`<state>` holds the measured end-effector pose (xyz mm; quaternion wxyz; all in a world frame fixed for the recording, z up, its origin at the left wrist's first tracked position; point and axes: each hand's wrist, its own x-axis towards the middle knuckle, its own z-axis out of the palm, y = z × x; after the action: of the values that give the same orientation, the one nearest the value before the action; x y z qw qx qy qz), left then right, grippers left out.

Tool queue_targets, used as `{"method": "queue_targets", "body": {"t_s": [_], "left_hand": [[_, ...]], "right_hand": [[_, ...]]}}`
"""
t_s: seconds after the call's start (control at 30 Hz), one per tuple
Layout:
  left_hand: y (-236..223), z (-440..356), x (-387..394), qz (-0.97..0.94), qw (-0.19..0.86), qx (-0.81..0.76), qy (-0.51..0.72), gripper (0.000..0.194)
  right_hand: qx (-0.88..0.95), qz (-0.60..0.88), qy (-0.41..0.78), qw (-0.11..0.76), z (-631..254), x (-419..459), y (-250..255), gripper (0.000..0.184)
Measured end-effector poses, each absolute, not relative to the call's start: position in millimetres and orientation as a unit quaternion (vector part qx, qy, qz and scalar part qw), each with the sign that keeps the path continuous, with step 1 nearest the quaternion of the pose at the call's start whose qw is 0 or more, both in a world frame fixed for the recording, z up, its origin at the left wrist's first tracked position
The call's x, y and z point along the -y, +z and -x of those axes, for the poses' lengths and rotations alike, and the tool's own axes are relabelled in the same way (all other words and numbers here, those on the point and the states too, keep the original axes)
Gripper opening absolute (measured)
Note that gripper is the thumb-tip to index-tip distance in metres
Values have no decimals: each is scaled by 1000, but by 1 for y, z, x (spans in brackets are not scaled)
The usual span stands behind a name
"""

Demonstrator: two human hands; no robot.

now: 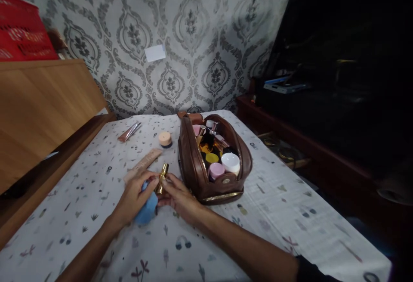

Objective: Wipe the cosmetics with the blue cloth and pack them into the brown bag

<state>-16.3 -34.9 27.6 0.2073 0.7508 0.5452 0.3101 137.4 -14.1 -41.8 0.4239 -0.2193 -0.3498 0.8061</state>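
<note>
Between my two hands a shiny gold lipstick tube (164,172) stands slightly tilted. My right hand (180,196) is closed around its lower part. A light blue cloth (146,210) hangs from my closed left hand (137,198), whose fingertips press close to the tube. Just right of my hands, an unzipped brown leather toiletry bag (190,161) holds several cosmetics, among them a white-lidded jar (230,161), a pink-lidded jar (217,170) and a yellow lid (211,158). A pale pink flat tube (145,161) lies beyond my left hand, partly hidden by it.
A small peach-lidded jar (165,139) and a brownish-pink tube (129,132) rest farther back on the printed white sheet (180,247). Wooden furniture (48,105) with a red box (26,28) borders the left. An open drawer (284,148) lies to the right, below the sheet's edge.
</note>
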Motion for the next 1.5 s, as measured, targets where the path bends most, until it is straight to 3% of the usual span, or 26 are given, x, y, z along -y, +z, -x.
{"method": "queue_targets", "body": {"t_s": [0.23, 0.47, 0.6, 0.7, 0.77, 0.87, 0.97, 1.07, 1.17, 1.37, 1.5], "left_hand": [[39, 14, 17, -722, 145, -551, 392, 36], [1, 6, 7, -735, 198, -530, 374, 41], [-2, 12, 3, -734, 164, -529, 393, 41], [1, 15, 3, -710, 163, -543, 417, 41], [2, 18, 2, -672, 202, -568, 431, 44], [4, 24, -1, -603, 304, -587, 447, 52], [3, 27, -5, -538, 400, -571, 474, 56], [1, 28, -8, -478, 435, -568, 510, 60], [1, 26, -5, -475, 392, -568, 546, 62], [3, 16, 13, -665, 285, -514, 460, 40], [2, 15, 12, -671, 265, -532, 444, 47]], "right_hand": [[499, 254, 733, 386, -135, 17, -40, 57], [551, 311, 715, 298, -134, 18, -40, 14], [600, 342, 666, 282, -138, 19, -35, 19], [659, 402, 558, 305, -144, 25, -28, 30], [704, 423, 475, 316, -147, 28, -24, 31], [742, 392, 429, 333, -150, 29, -24, 19], [705, 341, 495, 376, -149, 24, -30, 11], [583, 287, 657, 382, -144, 17, -36, 34], [461, 245, 759, 390, -142, 13, -36, 53], [392, 206, 819, 364, -143, 13, -33, 59], [409, 219, 814, 349, -144, 13, -35, 61]]}}
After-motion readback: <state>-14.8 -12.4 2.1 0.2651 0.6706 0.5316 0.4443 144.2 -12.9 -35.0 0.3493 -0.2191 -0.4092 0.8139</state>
